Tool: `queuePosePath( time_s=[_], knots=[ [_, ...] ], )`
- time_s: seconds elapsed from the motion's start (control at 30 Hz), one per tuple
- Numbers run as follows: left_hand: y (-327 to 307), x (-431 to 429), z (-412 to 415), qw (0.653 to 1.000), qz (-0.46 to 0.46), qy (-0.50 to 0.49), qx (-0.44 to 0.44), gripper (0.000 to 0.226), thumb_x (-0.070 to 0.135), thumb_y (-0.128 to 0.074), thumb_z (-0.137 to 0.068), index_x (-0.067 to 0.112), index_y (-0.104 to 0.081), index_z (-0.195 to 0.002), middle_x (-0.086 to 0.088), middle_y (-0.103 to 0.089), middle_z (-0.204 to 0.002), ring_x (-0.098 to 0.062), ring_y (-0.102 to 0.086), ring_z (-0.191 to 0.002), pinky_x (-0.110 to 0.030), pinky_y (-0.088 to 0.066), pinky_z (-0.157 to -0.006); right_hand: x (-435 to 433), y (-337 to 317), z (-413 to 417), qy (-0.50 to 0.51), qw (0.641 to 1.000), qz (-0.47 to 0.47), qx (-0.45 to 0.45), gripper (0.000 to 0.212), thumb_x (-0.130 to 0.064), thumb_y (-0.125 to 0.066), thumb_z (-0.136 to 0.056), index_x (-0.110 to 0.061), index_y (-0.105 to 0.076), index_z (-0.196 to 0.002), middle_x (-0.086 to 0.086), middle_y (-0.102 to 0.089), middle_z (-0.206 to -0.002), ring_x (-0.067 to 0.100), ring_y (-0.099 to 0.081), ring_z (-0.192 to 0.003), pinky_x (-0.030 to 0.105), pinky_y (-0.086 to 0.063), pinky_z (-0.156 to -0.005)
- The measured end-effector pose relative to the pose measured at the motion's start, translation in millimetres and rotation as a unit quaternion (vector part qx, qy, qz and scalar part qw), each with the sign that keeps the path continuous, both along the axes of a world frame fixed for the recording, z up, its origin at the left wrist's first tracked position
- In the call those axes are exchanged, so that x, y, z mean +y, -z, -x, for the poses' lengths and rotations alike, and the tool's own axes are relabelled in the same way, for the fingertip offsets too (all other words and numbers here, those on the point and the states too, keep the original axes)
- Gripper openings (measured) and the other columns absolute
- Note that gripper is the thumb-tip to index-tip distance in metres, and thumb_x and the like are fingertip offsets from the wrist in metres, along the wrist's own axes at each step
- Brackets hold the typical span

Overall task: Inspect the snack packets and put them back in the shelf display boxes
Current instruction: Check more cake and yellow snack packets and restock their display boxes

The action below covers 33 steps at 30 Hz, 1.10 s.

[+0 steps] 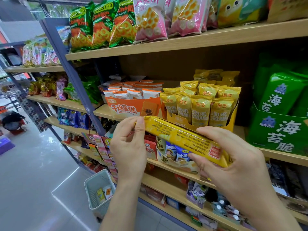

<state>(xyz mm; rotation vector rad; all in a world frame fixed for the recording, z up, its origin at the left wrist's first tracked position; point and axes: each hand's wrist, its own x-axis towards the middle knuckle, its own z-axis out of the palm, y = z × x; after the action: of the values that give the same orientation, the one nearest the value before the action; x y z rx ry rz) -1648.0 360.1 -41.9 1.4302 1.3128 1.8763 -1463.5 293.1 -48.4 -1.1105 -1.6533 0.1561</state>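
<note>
The left hand (128, 145) pinches the left end of a long yellow snack packet (181, 137) between the thumb and curled fingers. The right hand (233, 160) grips the right end, with the thumb on top and the fingers under it. The packet is in the air in front of the shelf, tilted down to the right, its printed back side facing the camera. Just behind it, at the front edge of the wooden shelf board (103, 111), stands a yellow display box (232, 120) with upright yellow packets (200, 110). An orange display box (133, 109) is beside its left, a green box (275, 132) to its right. Below, on the floor, stands a pale basket (93, 185).
</note>
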Motion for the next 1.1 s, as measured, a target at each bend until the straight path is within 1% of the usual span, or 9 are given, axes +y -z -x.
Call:
queuePosePath(
  time_s=[0.1,0.33,0.4,0.5,0.67,0.77,0.9,1.0,1.1],
  knots=[
    [6.7,4.1,3.0,0.999,0.014,-0.023,0.024,0.012,0.037,-0.059,-0.093,0.037,-0.071,-0.092,0.005,-0.073,-0.092,-0.015,-0.069,-0.091,-0.048,-0.058,-0.079,-3.4,-5.8,1.2,-0.022,0.999,0.006,0.032,0.048,-0.038,-0.072,-0.074,-0.026,-0.065,-0.12,-0.017,-0.064,-0.11,0.006,-0.067,-0.093,0.022,-0.059,-0.066],
    [11.3,3.7,6.8,0.994,0.009,-0.026,0.101,0.021,0.023,-0.055,-0.098,0.041,-0.066,-0.102,0.017,-0.069,-0.091,-0.011,-0.067,-0.088,-0.046,-0.059,-0.071,-0.8,-10.7,4.9,0.003,0.999,-0.016,0.04,0.045,-0.03,-0.076,-0.071,-0.018,-0.068,-0.114,-0.01,-0.069,-0.098,-0.001,-0.067,-0.086,0.005,-0.051,-0.068],
    [12.3,4.7,14.0,0.991,0.01,-0.003,0.134,0.024,0.019,-0.057,-0.098,0.037,-0.069,-0.108,0.017,-0.071,-0.097,-0.01,-0.068,-0.094,-0.046,-0.059,-0.075,1.2,-13.0,3.1,0.009,0.999,-0.016,0.048,0.045,-0.031,-0.076,-0.07,-0.018,-0.069,-0.113,-0.013,-0.068,-0.1,-0.006,-0.063,-0.091,0.001,-0.047,-0.07],
    [11.3,3.3,21.2,0.982,0.016,0.009,0.191,0.027,0.015,-0.061,-0.095,0.028,-0.07,-0.117,0.015,-0.071,-0.108,-0.006,-0.067,-0.102,-0.042,-0.06,-0.081,2.4,-13.8,2.1,0.015,0.999,-0.018,0.034,0.045,-0.029,-0.078,-0.07,-0.016,-0.069,-0.112,-0.014,-0.067,-0.097,-0.018,-0.055,-0.078,-0.003,-0.04,-0.065],
    [-1.7,2.4,24.8,0.992,0.043,-0.012,0.119,0.017,0.019,-0.074,-0.085,0.033,-0.074,-0.094,0.015,-0.074,-0.085,0.0,-0.069,-0.084,-0.021,-0.059,-0.072,1.8,-9.7,2.3,-0.023,0.999,-0.022,0.042,0.047,-0.021,-0.077,-0.071,-0.017,-0.066,-0.117,-0.006,-0.067,-0.112,0.004,-0.063,-0.098,0.007,-0.052,-0.073],
    [-4.8,4.5,26.1,0.988,0.039,-0.041,0.141,0.019,0.019,-0.075,-0.084,0.038,-0.07,-0.085,0.016,-0.071,-0.079,0.001,-0.068,-0.079,-0.02,-0.058,-0.071,1.6,-6.4,5.9,-0.036,0.998,-0.018,0.043,0.045,-0.026,-0.074,-0.074,-0.016,-0.067,-0.118,-0.004,-0.066,-0.115,0.011,-0.066,-0.099,0.022,-0.06,-0.068],
    [-0.7,0.5,20.8,0.96,-0.03,-0.077,0.268,0.021,0.019,-0.066,-0.093,0.027,-0.071,-0.111,0.016,-0.068,-0.109,0.001,-0.062,-0.106,-0.027,-0.054,-0.093,-1.4,-5.4,15.6,-0.01,0.997,-0.002,0.082,0.045,-0.028,-0.074,-0.074,-0.02,-0.067,-0.118,-0.006,-0.068,-0.108,0.014,-0.067,-0.098,0.021,-0.059,-0.061],
    [6.2,-2.2,18.2,0.927,-0.069,-0.017,0.367,0.036,0.029,-0.051,-0.098,0.021,-0.055,-0.133,0.012,-0.053,-0.135,-0.002,-0.039,-0.137,-0.031,-0.031,-0.116,-2.0,-9.5,18.2,0.019,0.991,0.006,0.133,0.043,-0.029,-0.075,-0.071,-0.029,-0.066,-0.114,-0.012,-0.069,-0.098,0.005,-0.068,-0.086,0.009,-0.054,-0.063],
    [10.8,-6.2,14.4,0.899,-0.099,-0.012,0.426,0.044,0.036,-0.044,-0.097,0.025,-0.044,-0.14,0.01,-0.047,-0.143,-0.008,-0.025,-0.146,-0.03,-0.008,-0.123,-1.6,-13.1,17.4,0.032,0.982,0.026,0.183,0.042,-0.03,-0.077,-0.069,-0.027,-0.069,-0.109,-0.01,-0.071,-0.091,0.001,-0.068,-0.083,0.005,-0.05,-0.061]
  ],
)
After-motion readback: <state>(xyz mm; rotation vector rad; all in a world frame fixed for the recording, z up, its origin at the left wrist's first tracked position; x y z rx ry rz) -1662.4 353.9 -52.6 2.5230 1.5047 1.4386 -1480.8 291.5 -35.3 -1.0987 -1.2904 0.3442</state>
